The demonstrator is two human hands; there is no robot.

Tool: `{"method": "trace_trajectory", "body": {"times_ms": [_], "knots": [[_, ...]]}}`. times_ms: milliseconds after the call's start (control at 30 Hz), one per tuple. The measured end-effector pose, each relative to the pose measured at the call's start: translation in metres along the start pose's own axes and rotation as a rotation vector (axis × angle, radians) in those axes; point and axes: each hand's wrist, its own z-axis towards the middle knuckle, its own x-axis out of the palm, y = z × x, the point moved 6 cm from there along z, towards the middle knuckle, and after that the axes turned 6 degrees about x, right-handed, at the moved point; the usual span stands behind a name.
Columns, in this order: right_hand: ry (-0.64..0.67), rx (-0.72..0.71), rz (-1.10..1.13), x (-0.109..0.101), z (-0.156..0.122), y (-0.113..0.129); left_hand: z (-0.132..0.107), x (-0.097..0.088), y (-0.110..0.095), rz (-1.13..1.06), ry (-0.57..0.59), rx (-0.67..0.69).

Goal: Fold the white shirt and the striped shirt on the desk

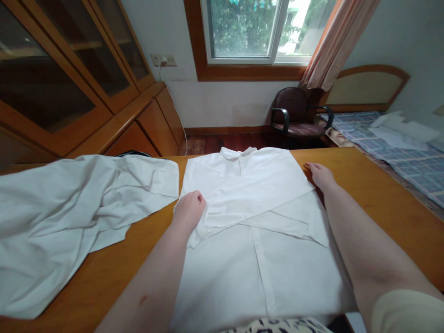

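A white collared shirt (243, 194) lies flat on the wooden table in front of me, collar at the far side. Its long sleeves are folded across the front and overlap, and the button placket runs down toward my body. My left hand (190, 210) rests at the shirt's left edge, fingers curled in on the sleeve fabric; the fingertips are mostly hidden. Just beyond the shirt's right edge, my right hand (322, 175) hovers or rests by the table top, its fingers loosely extended and apart from the cloth.
A second white garment (86, 203) lies crumpled on the left of the wooden table (378, 199), partly over a dark object. Glass-door cabinets (69, 69) stand at left. Past the table are a maroon armchair (294, 111), a window (243, 32) and a bed (391, 143).
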Motion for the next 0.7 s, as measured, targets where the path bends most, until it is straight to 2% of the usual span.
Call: {"method": "trace_trajectory", "body": {"times_ms": [67,167,300,400,500,633,700], "knots": [[-0.057,0.134,0.168,-0.011,-0.007,-0.016,0.000,0.001,0.000,0.002,-0.001,0.001],[-0.012,0.215,0.158,-0.019,-0.028,-0.030,0.001,0.001,0.000,-0.001,-0.002,-0.001],[0.095,0.107,-0.040,-0.025,-0.054,-0.023,0.002,0.001,0.001,-0.003,-0.002,-0.014],[0.146,0.030,-0.178,-0.026,-0.062,-0.013,0.002,0.001,0.000,-0.015,0.009,-0.024],[0.153,0.054,-0.258,-0.027,-0.063,-0.010,0.002,0.000,-0.001,-0.022,0.012,-0.025],[0.154,0.129,-0.230,-0.030,-0.064,-0.014,0.003,0.001,0.000,-0.016,0.019,-0.031],[0.164,0.122,-0.241,-0.030,-0.063,-0.014,0.004,0.002,0.001,-0.010,0.020,-0.035]]}}
